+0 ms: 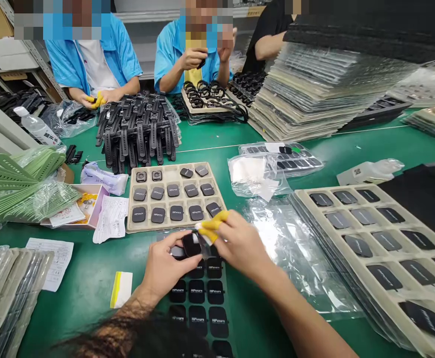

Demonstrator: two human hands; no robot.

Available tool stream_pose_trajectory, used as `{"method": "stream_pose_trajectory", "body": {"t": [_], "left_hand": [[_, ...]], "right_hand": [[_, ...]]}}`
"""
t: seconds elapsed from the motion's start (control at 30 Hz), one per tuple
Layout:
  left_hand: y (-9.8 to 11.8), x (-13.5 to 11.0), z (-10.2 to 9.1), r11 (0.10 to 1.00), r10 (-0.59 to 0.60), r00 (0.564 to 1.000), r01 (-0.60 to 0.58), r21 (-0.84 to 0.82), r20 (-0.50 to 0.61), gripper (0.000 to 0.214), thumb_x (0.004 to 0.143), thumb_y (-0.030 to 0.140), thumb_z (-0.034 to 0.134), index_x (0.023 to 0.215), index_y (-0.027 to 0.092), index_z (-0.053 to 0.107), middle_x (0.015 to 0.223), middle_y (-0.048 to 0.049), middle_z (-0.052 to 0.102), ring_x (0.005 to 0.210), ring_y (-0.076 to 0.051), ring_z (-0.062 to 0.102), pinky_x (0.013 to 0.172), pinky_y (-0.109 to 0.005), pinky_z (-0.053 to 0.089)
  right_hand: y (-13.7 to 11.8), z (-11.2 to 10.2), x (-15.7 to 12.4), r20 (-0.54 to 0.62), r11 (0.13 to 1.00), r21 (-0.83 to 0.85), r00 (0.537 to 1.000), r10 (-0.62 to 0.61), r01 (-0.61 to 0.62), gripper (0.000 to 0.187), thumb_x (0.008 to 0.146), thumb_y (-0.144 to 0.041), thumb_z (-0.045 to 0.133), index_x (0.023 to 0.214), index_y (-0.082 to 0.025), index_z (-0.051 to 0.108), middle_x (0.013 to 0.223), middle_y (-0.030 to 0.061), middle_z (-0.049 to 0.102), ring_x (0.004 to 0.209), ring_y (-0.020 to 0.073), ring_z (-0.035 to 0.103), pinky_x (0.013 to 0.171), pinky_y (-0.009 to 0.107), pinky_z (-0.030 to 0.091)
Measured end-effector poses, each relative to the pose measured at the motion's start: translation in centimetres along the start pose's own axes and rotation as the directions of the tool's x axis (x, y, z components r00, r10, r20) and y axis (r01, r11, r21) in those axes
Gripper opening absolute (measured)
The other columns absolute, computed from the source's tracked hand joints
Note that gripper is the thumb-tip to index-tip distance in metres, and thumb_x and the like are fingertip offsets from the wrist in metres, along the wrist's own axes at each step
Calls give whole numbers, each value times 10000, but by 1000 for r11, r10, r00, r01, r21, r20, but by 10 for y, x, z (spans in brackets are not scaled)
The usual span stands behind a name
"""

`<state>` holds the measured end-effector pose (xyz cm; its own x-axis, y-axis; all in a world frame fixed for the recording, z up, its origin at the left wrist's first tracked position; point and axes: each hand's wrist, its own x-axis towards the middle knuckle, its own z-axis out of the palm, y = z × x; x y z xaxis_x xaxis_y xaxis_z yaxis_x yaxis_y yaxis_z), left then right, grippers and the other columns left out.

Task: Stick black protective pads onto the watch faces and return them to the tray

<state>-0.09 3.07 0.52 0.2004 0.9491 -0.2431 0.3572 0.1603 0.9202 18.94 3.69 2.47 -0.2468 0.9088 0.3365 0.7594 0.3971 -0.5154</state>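
Observation:
My left hand [162, 264] grips a black square smartwatch body [192, 244] by its edges, its glossy face turned up. My right hand [241, 241], with yellow finger cots [217, 223] on its fingertips, pinches a small white piece [207, 232] at the watch's upper right corner. Whether that piece is cloth or film I cannot tell. Beneath both hands lies a clear sheet of black square screen films [197, 292] printed with white lettering. Just beyond sits a beige compartment tray [176, 228] of dark square watch pieces, two of them without a printed film.
Stacked trays [303, 214] stand at right, below a tall stack of plastic trays [306, 94]. Black watch straps [138, 129] pile up at the back, green straps [27, 189] at left. A yellow-edged white card [121, 289] lies by my left forearm. Co-workers in blue shirts [122, 49] sit opposite.

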Motion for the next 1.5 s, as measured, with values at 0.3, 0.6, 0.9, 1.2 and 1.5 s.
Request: {"method": "stream_pose_trajectory", "body": {"t": [0.3,0.6,0.9,1.2,1.5], "left_hand": [[5,-2,-2,1000,21,1000,-21,4,-2,438,701,252,797,1134,211,751,864,-23,790,821,-211,748,797,-298,596],[7,-5,2,999,16,1000,-16,-46,-7,435,702,262,810,1126,192,744,886,-45,786,833,-218,747,810,-339,614],[6,-8,2,987,145,985,-151,-62,-89,464,715,249,833,1165,227,721,1028,-59,785,860,-214,748,816,-356,640],[-2,-10,2,955,296,932,-284,88,-208,467,736,342,837,1173,219,728,1025,-61,792,799,-203,750,798,-342,641],[-5,-8,1,987,153,959,-160,-10,-238,488,737,345,834,1197,234,714,1021,-57,780,830,-209,745,831,-359,630]], "right_hand": [[4,6,-6,-194,994,-52,977,87,-99,156,934,-268,600,906,-219,745,826,77,698,788,209,619,654,327,493],[29,-3,-10,-193,948,-166,951,241,-273,182,922,-332,614,879,-205,737,919,121,667,944,284,593,824,452,501],[-7,3,-18,244,681,521,854,458,-514,291,851,-389,697,1100,-238,699,1040,83,750,890,246,721,822,421,604],[-4,10,-19,356,384,658,716,600,-648,379,760,-498,767,1002,-220,680,813,35,732,711,203,711,668,345,601],[0,13,-19,352,397,638,708,612,-660,389,767,-503,764,1033,-231,681,817,31,721,749,207,694,693,347,591]]}}
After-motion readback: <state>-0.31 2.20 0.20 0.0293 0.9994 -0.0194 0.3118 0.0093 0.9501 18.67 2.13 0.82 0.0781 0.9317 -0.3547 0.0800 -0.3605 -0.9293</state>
